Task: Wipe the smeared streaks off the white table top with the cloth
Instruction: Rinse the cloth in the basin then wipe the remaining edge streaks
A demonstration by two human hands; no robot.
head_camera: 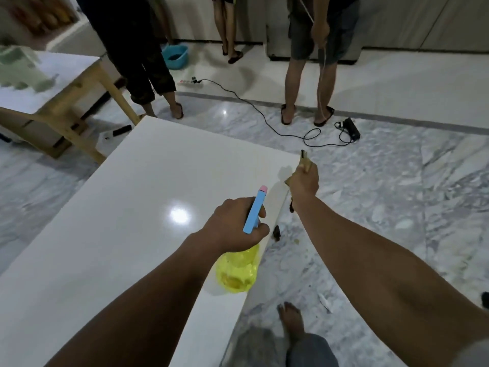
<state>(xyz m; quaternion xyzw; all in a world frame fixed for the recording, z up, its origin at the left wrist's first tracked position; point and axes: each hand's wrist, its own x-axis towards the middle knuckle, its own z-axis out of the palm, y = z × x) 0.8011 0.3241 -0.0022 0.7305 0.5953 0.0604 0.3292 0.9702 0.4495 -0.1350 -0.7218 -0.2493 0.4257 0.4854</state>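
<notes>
1. Head view: the white desk [127, 207] is running diagonally from the lower left of the frame toward the centre, its right edge slanting down past both hands and its far corner sitting near centre right.
2. The left hand [232, 223] is gripping a spray bottle [239, 268] with a yellow body and a blue trigger head tipped pink, hovering just inside the desk's right edge.
3. The right hand [304, 181] is closing around a brownish cloth [304, 162] right at the desk's far right corner; whether the cloth is touching the surface cannot be told.
4. Most of the desk top, left of the hands, is lying bare, with a bright lamp reflection glaring near its middle; no streaks are making themselves plain.
5. A bare foot [291, 319] is standing on the marble floor [397, 194] just beside the desk's right edge, at the lower centre.
6. A black cable [264, 120] is trailing across the floor beyond the far corner.
7. Three people [309, 75] are standing along the top of the frame, well apart from the desk.
8. A second wooden-legged table [66, 102] is sitting at the upper left, close to the desk's far left corner.
9. A blue basin [174, 56] is resting on the floor at the top centre.
</notes>
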